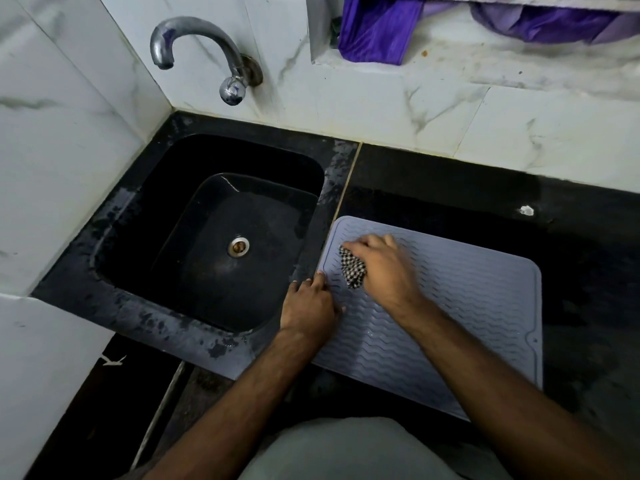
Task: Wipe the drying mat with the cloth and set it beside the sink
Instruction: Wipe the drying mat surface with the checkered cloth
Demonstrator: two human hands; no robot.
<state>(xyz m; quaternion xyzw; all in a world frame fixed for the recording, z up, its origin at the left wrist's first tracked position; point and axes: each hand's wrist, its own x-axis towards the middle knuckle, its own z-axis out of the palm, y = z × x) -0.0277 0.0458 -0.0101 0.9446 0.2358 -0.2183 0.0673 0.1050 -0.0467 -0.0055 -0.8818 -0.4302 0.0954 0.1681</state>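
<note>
A grey ribbed drying mat (478, 306) lies flat on the black counter, just right of the black sink (207, 161). My right hand (384, 268) grips a bunched black-and-white checked cloth (351, 266) and presses it onto the mat's far left part. At the mat's left edge, my left hand (310, 304) rests with its fingers on the rim where mat and sink surround meet. Part of the cloth is hidden under my right palm.
A chrome tap (204, 53) juts from the marble wall above the sink. The black counter (519, 192) runs right and behind the mat, with a small white scrap (526, 210) on it. Purple fabric (377, 29) hangs at the top.
</note>
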